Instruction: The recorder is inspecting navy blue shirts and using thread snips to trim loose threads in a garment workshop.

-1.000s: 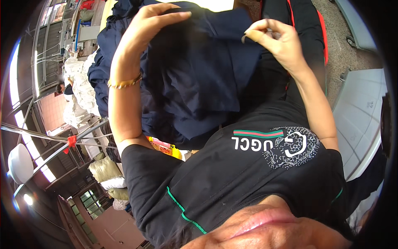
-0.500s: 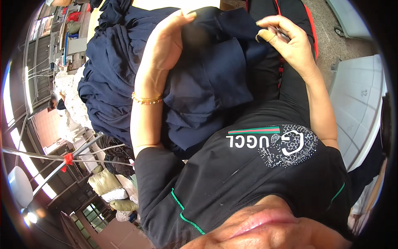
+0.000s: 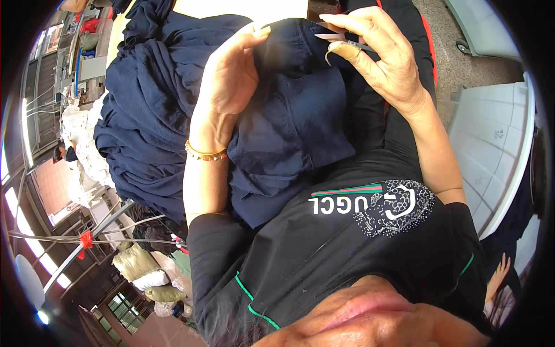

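Observation:
Dark navy cloth (image 3: 295,115) lies across my lap and spreads into a big crumpled heap on the left. My left hand (image 3: 231,78) pinches its upper edge between thumb and fingers; the fingertips are partly hidden behind the fabric. In my right hand (image 3: 387,63) is a small pair of thread snips (image 3: 330,36), its pointed blades toward the left, beside the cloth's upper edge. Whether the blades touch the cloth I cannot tell. A yellowish wrap (image 3: 347,51) covers part of one right digit.
A pale tabletop (image 3: 243,8) lies beyond the cloth. At the right stands a large white bin (image 3: 491,144), with another pale wheeled container (image 3: 485,29) farther off. Another person's hand (image 3: 500,274) shows at the lower right. Stuffed sacks (image 3: 136,263) sit at the lower left.
My right hand has moved left and slightly up, bringing the snips close to the cloth's edge near my left hand. The left hand keeps its pinch. Another person's hand has appeared at the lower right.

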Demonstrator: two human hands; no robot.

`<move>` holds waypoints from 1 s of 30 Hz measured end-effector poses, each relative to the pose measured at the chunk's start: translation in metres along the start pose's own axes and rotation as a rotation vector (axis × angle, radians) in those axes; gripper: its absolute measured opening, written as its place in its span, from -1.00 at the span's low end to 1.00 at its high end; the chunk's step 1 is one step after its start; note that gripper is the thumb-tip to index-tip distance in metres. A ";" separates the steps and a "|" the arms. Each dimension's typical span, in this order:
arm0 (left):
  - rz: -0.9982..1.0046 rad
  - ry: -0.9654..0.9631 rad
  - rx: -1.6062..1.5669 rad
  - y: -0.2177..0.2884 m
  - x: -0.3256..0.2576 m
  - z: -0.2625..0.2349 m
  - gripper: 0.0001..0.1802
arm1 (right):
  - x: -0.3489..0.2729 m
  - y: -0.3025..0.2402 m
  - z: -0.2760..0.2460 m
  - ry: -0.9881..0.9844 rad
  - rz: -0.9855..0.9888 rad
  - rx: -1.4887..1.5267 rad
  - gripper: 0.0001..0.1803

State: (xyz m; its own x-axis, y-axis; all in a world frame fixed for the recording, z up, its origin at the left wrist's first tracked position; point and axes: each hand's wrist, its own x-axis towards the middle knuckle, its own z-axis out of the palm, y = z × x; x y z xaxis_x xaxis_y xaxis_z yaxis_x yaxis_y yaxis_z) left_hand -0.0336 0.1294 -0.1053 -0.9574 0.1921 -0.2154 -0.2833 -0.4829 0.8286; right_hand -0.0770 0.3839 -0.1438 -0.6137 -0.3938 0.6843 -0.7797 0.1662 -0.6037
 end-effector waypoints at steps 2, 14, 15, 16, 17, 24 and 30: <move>0.013 -0.030 0.002 0.000 -0.002 -0.001 -0.69 | 0.007 -0.006 0.000 -0.004 -0.006 -0.013 -0.71; 0.052 -0.053 0.020 -0.001 -0.001 -0.006 -0.70 | 0.016 -0.019 -0.009 0.022 -0.006 -0.057 -0.59; 0.048 -0.044 0.004 -0.002 0.001 -0.010 -0.70 | 0.017 -0.019 -0.009 0.012 -0.007 -0.054 -0.60; 0.044 -0.036 -0.012 -0.003 0.001 -0.011 -0.70 | 0.017 -0.019 -0.009 0.004 -0.007 -0.052 -0.60; 0.043 -0.035 -0.011 -0.003 0.001 -0.010 -0.70 | 0.017 -0.019 -0.009 0.004 -0.006 -0.051 -0.60; 0.056 -0.096 0.023 -0.001 -0.002 0.000 -0.66 | 0.020 -0.021 -0.004 0.000 0.003 0.049 -0.63; 0.022 -0.126 -0.115 0.001 0.000 -0.025 -0.73 | 0.021 -0.019 0.000 -0.003 0.034 0.172 -0.65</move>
State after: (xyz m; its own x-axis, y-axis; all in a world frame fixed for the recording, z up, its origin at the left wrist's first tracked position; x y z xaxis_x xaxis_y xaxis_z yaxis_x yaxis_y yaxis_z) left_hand -0.0349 0.1077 -0.1171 -0.9512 0.2820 -0.1253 -0.2734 -0.5817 0.7661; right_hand -0.0753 0.3726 -0.1177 -0.6392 -0.3929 0.6611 -0.7253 0.0223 -0.6880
